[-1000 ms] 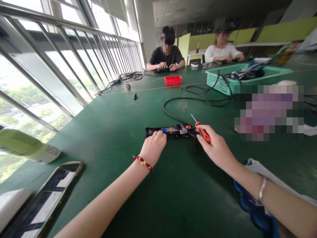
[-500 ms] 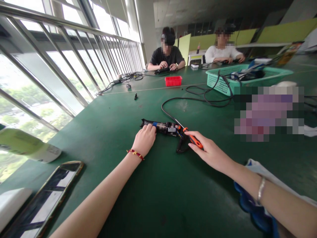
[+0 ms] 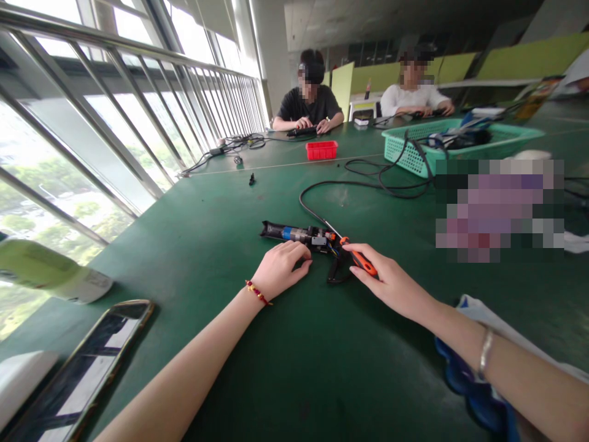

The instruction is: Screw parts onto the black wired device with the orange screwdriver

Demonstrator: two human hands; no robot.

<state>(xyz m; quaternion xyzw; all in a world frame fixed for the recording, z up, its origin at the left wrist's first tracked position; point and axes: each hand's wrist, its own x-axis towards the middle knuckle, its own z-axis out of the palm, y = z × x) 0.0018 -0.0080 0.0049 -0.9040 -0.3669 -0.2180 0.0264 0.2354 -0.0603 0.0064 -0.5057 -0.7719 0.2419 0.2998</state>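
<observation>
On the green table (image 3: 257,344) lies an opened black handheld device (image 3: 294,233), its inner silver, blue and orange parts and some thin wires bared. My left hand (image 3: 283,264), with a red beaded bracelet, is at its near side. The fingers are bent over the near edge and the thumb stands apart; nothing shows in its grasp. My right hand (image 3: 384,276) grips a screwdriver (image 3: 363,262) by its orange and black handle. The shaft points up and left, past the device's right end. A black handle-like piece (image 3: 338,273) sits below that end.
A black cable (image 3: 317,184) curls from the device towards a green basket (image 3: 409,147) of tools and cords. Further off stand a red tray (image 3: 321,150) and two people seated at work. A phone (image 3: 87,368) and a bottle (image 3: 50,270) are at left, a small black part (image 3: 251,179) beyond.
My left hand has slid right along the device and loosened, uncovering the blue band. My right hand and the screwdriver are almost unmoved.
</observation>
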